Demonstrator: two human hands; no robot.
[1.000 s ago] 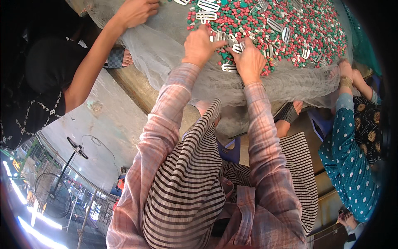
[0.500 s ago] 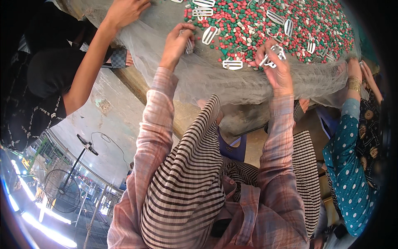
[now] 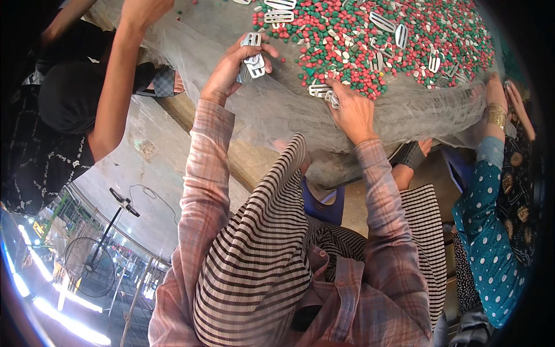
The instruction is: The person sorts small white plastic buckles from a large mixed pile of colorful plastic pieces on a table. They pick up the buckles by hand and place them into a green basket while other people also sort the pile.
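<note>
My left hand (image 3: 226,72) is closed around a small stack of flat slotted metal buckles (image 3: 253,56), held palm up above the net at the near edge of the heap. To its right, my right hand (image 3: 354,111) reaches down with thumb and fingers pinched on metal buckles (image 3: 332,99). Its fingertips are at a buckle (image 3: 318,91) lying on the near rim of the heap; whether they grip that one I cannot tell. Beyond both hands spreads a heap of small red, green and white pebble-like pieces (image 3: 347,49), with several more buckles (image 3: 383,22) scattered on it.
A sheer pale net (image 3: 404,115) drapes over the table's near edge. On the left a co-worker's bare forearm (image 3: 124,69) reaches over the table; on the right another person's hand (image 3: 495,92) with a gold bracelet rests on the net. A standing fan (image 3: 89,266) is at the lower left.
My left hand has turned, showing its buckles, and the loose buckle beside it is gone from the table. My right hand has come down and left to the near-edge buckle. The left co-worker's arm shifted left.
</note>
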